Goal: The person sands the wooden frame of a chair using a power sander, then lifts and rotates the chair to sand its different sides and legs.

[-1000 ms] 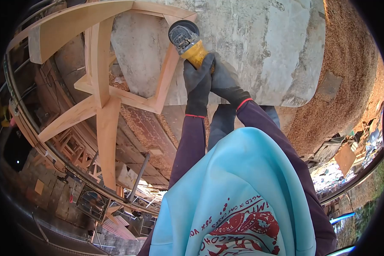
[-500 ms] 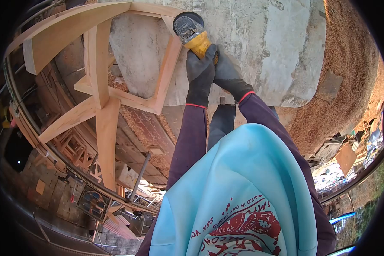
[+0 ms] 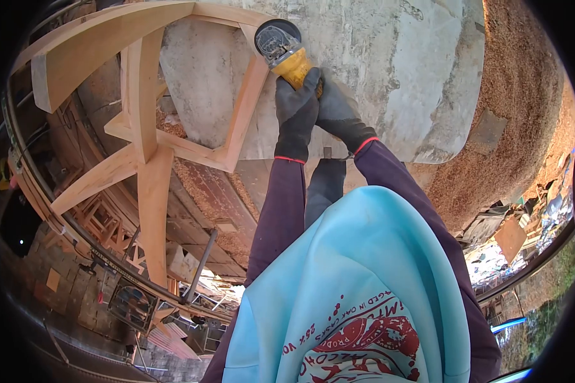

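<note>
Both my gloved hands are wrapped round a yellow angle grinder [image 3: 294,67]. My left hand [image 3: 297,105] is closed on its body near the head, with the thumb laid along the top. Close beside it, my right hand [image 3: 340,110] grips the rear of the body, and its fingers are partly hidden underneath. The grinder's round dark disc [image 3: 289,27] overlaps the upper corner of a pale wooden chair frame [image 3: 243,115]. This frame lies on its side, with curved legs [image 3: 153,214] reaching toward me and a broad curved piece [image 3: 102,48] at upper left.
Under the grinder is a worn grey board tabletop [image 3: 390,76]. Sawdust [image 3: 514,121] covers the ground to the right, with scrap wood [image 3: 511,235] piled farther down. A metal fan [image 3: 133,301] and more wooden frames [image 3: 108,220] stand at lower left.
The whole view has shifted slightly to the left. Both hands keep their hold on the grinder, and its disc stays at the same corner of the chair frame.
</note>
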{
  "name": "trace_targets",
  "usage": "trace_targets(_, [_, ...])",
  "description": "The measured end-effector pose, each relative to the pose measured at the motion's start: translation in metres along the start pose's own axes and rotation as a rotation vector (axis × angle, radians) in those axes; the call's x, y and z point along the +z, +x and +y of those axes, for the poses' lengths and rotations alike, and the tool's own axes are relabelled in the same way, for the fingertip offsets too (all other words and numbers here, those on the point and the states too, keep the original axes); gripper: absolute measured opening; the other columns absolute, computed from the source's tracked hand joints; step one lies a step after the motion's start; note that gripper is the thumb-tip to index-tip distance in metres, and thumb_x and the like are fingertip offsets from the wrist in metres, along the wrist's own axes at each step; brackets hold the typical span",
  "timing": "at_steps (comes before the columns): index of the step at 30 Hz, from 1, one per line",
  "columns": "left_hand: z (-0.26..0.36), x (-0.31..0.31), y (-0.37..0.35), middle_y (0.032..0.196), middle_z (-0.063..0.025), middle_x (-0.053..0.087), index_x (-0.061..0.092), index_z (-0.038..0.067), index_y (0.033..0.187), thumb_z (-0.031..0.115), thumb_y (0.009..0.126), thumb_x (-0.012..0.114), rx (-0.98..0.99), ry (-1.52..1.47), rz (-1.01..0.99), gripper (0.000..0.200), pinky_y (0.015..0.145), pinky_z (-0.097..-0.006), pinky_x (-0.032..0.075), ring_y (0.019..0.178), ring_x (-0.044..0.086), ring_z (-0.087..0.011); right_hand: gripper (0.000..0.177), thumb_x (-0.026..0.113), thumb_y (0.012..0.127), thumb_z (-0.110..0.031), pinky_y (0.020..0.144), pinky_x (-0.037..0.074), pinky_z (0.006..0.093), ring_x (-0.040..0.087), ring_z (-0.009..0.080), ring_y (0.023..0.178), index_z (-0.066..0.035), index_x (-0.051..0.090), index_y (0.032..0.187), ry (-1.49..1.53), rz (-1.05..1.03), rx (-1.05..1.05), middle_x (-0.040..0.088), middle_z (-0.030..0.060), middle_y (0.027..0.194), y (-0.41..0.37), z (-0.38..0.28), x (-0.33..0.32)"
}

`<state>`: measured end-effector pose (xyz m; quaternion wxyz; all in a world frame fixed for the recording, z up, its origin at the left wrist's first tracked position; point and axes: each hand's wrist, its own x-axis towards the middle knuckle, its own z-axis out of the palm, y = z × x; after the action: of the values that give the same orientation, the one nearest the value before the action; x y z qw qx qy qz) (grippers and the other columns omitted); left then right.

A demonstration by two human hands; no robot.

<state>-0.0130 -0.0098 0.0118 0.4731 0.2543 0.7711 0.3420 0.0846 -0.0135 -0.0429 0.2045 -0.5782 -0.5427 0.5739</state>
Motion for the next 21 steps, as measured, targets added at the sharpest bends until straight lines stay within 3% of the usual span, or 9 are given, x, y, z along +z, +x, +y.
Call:
trace_targets(4, [-0.012, -0.008, -0.003, 0.11, -0.0146, 0.071, 0.057, -0.007, 0.122, 0.035, 0.092, 0.077, -0.053, -0.12, 0.016, 0.055, 0.09, -0.0341, 0.053, 0.101, 0.07, -0.0234, 0.057, 0.082, 0.078, -0.034, 0.079, 0.055, 0.0481, 0.07, 0.0424, 0.094, -0.003, 0.055, 0.117, -0.18, -0.109, 0.076, 0.071, 0.0222, 0.096, -0.012, -0.04, -0.016])
trace_targets(7, [-0.012, -0.004, 0.002, 0.111, -0.0175, 0.072, 0.057, -0.007, 0.122, 0.037, 0.091, 0.078, 0.024, 0.005, 0.019, 0.058, 0.09, -0.0374, 0.053, 0.102, 0.071, -0.0286, 0.054, 0.082, 0.078, -0.033, 0.08, 0.054, 0.0477, 0.07, 0.0427, 0.095, -0.004, 0.056, 0.115, -0.173, -0.125, 0.129, 0.071, 0.0223, 0.097, -0.008, -0.032, -0.011])
trace_targets(9, [-0.008, 0.006, 0.009, 0.111, -0.0182, 0.072, 0.057, -0.008, 0.122, 0.038, 0.09, 0.078, 0.016, 0.02, 0.013, 0.059, 0.091, -0.038, 0.053, 0.103, 0.071, -0.0294, 0.052, 0.081, 0.079, -0.032, 0.08, 0.054, 0.048, 0.07, 0.0433, 0.095, -0.003, 0.056, 0.114, 0.018, 0.044, 0.014, 0.071, 0.0222, 0.097, -0.002, -0.008, -0.006])
trace_targets(13, [-0.014, 0.005, 0.004, 0.112, -0.0187, 0.072, 0.057, -0.007, 0.123, 0.037, 0.089, 0.078, -0.021, -0.04, 0.012, 0.059, 0.091, -0.0387, 0.053, 0.103, 0.071, -0.0299, 0.052, 0.08, 0.079, -0.032, 0.08, 0.054, 0.0485, 0.07, 0.0436, 0.095, -0.003, 0.056, 0.115, 0.018, 0.027, 0.006, 0.072, 0.0222, 0.097, -0.004, -0.01, -0.01])
trace_targets(16, [-0.014, -0.001, -0.003, 0.113, -0.0182, 0.072, 0.057, -0.006, 0.123, 0.037, 0.089, 0.079, -0.058, -0.17, 0.028, 0.059, 0.092, -0.0391, 0.053, 0.105, 0.071, -0.0295, 0.055, 0.08, 0.079, -0.033, 0.079, 0.054, 0.0493, 0.07, 0.0438, 0.093, -0.003, 0.055, 0.117, -0.215, -0.092, 0.037, 0.072, 0.0221, 0.096, -0.013, -0.041, -0.021])
trace_targets(18, [-0.01, -0.002, -0.001, 0.113, -0.0106, 0.069, 0.059, -0.006, 0.125, 0.027, 0.097, 0.074, -0.087, 0.015, 0.026, 0.045, 0.087, -0.0316, 0.054, 0.1, 0.068, -0.0172, 0.064, 0.084, 0.08, -0.024, 0.086, 0.053, 0.0425, 0.069, 0.0396, 0.106, -0.004, 0.048, 0.13, -0.216, -0.194, 0.183, 0.069, 0.0228, 0.11, -0.009, -0.043, -0.02])
trace_targets(19, [-0.008, 0.001, 0.002, 0.113, -0.01, 0.069, 0.06, -0.005, 0.125, 0.027, 0.096, 0.074, -0.037, 0.017, 0.006, 0.045, 0.088, -0.0319, 0.053, 0.101, 0.067, -0.0171, 0.062, 0.083, 0.08, -0.024, 0.085, 0.053, 0.0448, 0.068, 0.0432, 0.106, -0.004, 0.049, 0.127, -0.023, -0.123, 0.132, 0.069, 0.0247, 0.109, -0.005, -0.03, -0.013])
trace_targets(20, [-0.006, 0.005, 0.006, 0.113, -0.01, 0.069, 0.06, -0.005, 0.125, 0.027, 0.096, 0.074, -0.038, 0.013, 0.006, 0.045, 0.088, -0.0319, 0.053, 0.101, 0.067, -0.0171, 0.062, 0.083, 0.08, -0.024, 0.085, 0.053, 0.0448, 0.068, 0.0432, 0.106, -0.004, 0.049, 0.127, -0.026, -0.124, 0.131, 0.069, 0.0247, 0.109, -0.004, -0.016, -0.013])
trace_targets(21, [-0.004, 0.011, 0.009, 0.114, -0.0149, 0.071, 0.059, -0.005, 0.124, 0.032, 0.093, 0.076, -0.047, 0.01, -0.004, 0.052, 0.091, -0.0363, 0.053, 0.104, 0.069, -0.0246, 0.061, 0.083, 0.08, -0.024, 0.085, 0.053, 0.0449, 0.068, 0.0426, 0.106, -0.004, 0.049, 0.127, -0.051, -0.092, 0.117, 0.069, 0.0245, 0.109, -0.001, -0.018, -0.02])
